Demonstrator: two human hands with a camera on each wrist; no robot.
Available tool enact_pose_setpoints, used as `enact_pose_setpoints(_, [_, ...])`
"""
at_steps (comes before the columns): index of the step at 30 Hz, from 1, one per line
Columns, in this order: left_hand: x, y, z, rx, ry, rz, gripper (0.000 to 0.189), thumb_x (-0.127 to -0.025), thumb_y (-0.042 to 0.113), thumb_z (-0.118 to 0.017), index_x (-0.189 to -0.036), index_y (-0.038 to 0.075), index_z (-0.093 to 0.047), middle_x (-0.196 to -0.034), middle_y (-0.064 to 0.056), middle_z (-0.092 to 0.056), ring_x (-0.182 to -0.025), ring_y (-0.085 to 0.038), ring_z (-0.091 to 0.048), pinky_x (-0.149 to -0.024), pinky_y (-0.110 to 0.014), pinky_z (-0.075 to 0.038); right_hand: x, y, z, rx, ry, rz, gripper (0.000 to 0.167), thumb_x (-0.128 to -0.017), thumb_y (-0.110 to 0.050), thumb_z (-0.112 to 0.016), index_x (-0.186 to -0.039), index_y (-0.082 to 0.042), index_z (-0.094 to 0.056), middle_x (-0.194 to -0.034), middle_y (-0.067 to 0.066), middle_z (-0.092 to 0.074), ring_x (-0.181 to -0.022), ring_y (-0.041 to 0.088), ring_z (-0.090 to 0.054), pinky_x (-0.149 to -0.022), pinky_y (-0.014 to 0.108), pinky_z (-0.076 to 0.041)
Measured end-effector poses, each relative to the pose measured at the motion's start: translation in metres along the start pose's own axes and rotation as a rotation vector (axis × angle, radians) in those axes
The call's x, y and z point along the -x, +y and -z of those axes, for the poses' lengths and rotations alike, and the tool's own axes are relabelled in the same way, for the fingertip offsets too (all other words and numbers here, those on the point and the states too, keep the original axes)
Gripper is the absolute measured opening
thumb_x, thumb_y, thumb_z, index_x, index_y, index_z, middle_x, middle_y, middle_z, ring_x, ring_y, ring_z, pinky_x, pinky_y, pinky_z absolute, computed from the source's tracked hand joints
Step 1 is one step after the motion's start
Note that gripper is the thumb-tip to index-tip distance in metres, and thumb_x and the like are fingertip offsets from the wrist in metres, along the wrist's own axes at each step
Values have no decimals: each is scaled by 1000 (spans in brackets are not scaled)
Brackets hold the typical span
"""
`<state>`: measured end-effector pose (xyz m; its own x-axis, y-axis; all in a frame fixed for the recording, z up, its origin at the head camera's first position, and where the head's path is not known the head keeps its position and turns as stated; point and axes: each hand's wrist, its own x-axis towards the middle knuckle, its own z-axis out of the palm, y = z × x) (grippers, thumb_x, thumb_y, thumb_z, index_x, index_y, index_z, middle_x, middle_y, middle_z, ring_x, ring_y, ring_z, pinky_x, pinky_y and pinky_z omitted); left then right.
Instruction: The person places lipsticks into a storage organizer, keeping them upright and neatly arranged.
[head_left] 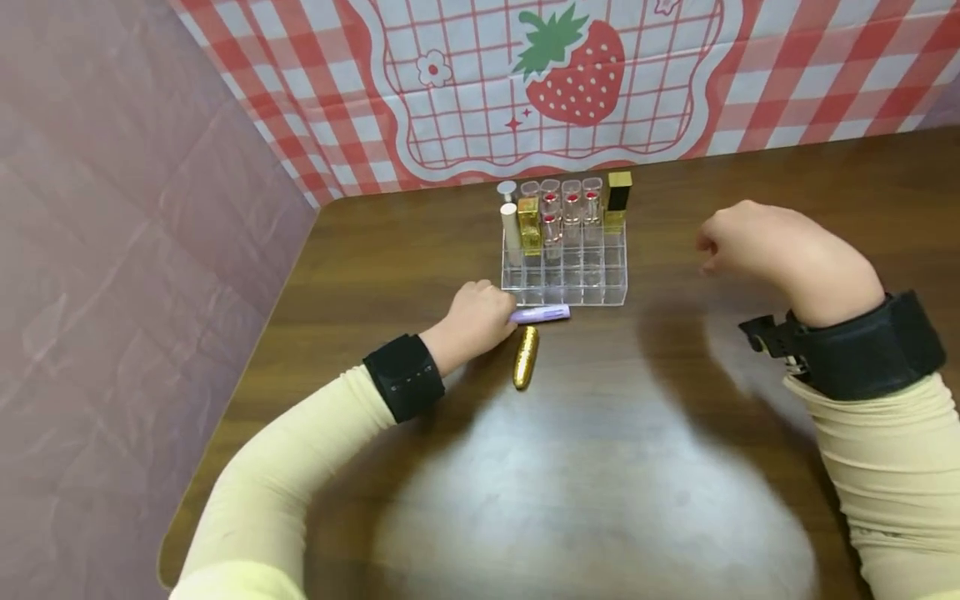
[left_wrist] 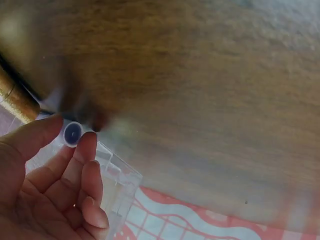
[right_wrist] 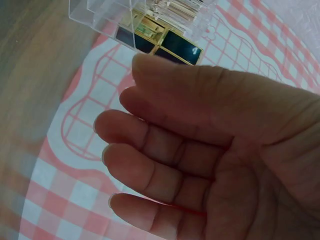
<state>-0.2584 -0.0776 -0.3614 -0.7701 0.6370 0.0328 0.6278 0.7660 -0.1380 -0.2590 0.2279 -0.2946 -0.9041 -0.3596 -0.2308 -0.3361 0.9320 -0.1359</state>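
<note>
My left hand (head_left: 478, 317) is at the front left corner of a clear lipstick organizer (head_left: 613, 293). Its thumb and fingers pinch one end of a slim lavender tube (head_left: 546, 314), which lies along the organizer's front; the tube's round end (left_wrist: 73, 134) faces the left wrist camera. Just in front of the tube is a gold textured lipstick tube (head_left: 527, 358), lying on the table. My right hand (head_left: 783, 250) hovers right of the organizer, fingers loosely curled and holding nothing. In the right wrist view its fingers (right_wrist: 145, 172) are apart from the organizer.
Several cosmetics stand in the organizer's back and left slots: a white-capped tube (head_left: 511, 225), a gold lipstick (head_left: 529, 223), clear-capped lipsticks (head_left: 572, 204) and a black-and-gold one (head_left: 618, 196). Behind hangs a red checked strawberry cloth (head_left: 465, 125). The wooden table (head_left: 360, 267) ends at the left.
</note>
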Motion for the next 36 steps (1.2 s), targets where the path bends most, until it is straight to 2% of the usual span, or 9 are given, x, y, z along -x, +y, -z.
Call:
enact_pose_setpoints(5, [-4, -2, 9, -3, -67, 35, 18, -78, 23, -65, -69, 8, -64, -74, -9, -67, -71, -28, -61, -62, -39, -47, 1, 4, -4, -25, -17, 4, 23, -80, -7, -64, -99, 5, -63, -92, 24, -62, -82, 35, -58, -70, 49, -46])
enact_pose_setpoints(7, [-4, -5, 15, 21, -86, 53, 19, -78, 23, -65, -65, 9, -63, -72, -8, -67, -69, -27, -62, -61, -39, -48, 1, 5, -6, -35, -11, 15, 29, -79, -6, -65, -103, 9, -62, -102, 29, -61, -89, 39, -59, -75, 52, -45])
enact_pose_setpoints(11, [-4, -10, 29, 87, -92, 86, 16, -76, 20, -65, -63, 10, -63, -67, -4, -64, -65, -23, -60, -60, -39, -47, -2, 3, -6, -39, -9, 30, 29, -78, -8, -66, -102, 8, -63, -100, 27, -62, -87, 36, -59, -75, 52, -46])
enact_pose_setpoints(15, [-7, -13, 44, 128, -98, 99, 8, -75, 17, -65, -72, 10, -68, -70, -2, -63, -66, -20, -56, -60, -38, -46, -4, 3, -3, -31, -21, 24, 32, -78, -10, -67, -104, 8, -62, -102, 27, -61, -89, 36, -59, -75, 52, -46])
enact_pose_setpoints(19, [-14, -13, 59, 136, -105, 90, 10, -76, 15, -63, -80, 10, -71, -78, -2, -66, -70, -18, -56, -64, -36, -47, -3, 6, 1, -25, -30, 15, 35, -79, -10, -67, -107, 9, -61, -103, 28, -61, -89, 37, -58, -76, 52, -46])
enact_pose_setpoints(22, [-23, -12, 73, 140, -108, 76, 12, -77, 14, -62, -84, 11, -72, -78, 0, -66, -70, -15, -54, -65, -34, -47, -1, 6, 2, -25, -31, 8, 36, -79, -11, -67, -107, 10, -60, -103, 29, -60, -90, 38, -58, -76, 53, -45])
enact_pose_setpoints(26, [-38, -6, 98, 159, -114, 66, 10, -78, 13, -60, -82, 10, -69, -72, 1, -57, -67, -14, -45, -59, -28, -37, 1, 5, 3, -26, -29, 7, 35, -79, -10, -67, -107, 10, -60, -106, 31, -59, -92, 40, -57, -76, 53, -45])
enact_pose_setpoints(30, [-56, 3, 119, 132, -103, 53, 11, -80, 12, -58, -85, 10, -67, -75, 2, -54, -69, -13, -42, -58, -24, -31, 2, 4, 3, -43, -26, 10, 35, -78, -10, -68, -106, 10, -60, -106, 31, -58, -92, 40, -57, -76, 52, -45])
enact_pose_setpoints(36, [-86, 12, 130, 50, -132, 40, 10, -82, 7, -52, -73, 11, -52, -77, 0, -49, -69, -13, -39, -58, -23, -31, 6, 4, 1, -72, -18, 11, 37, -78, -10, -69, -107, 10, -60, -106, 31, -59, -90, 39, -58, -77, 53, -46])
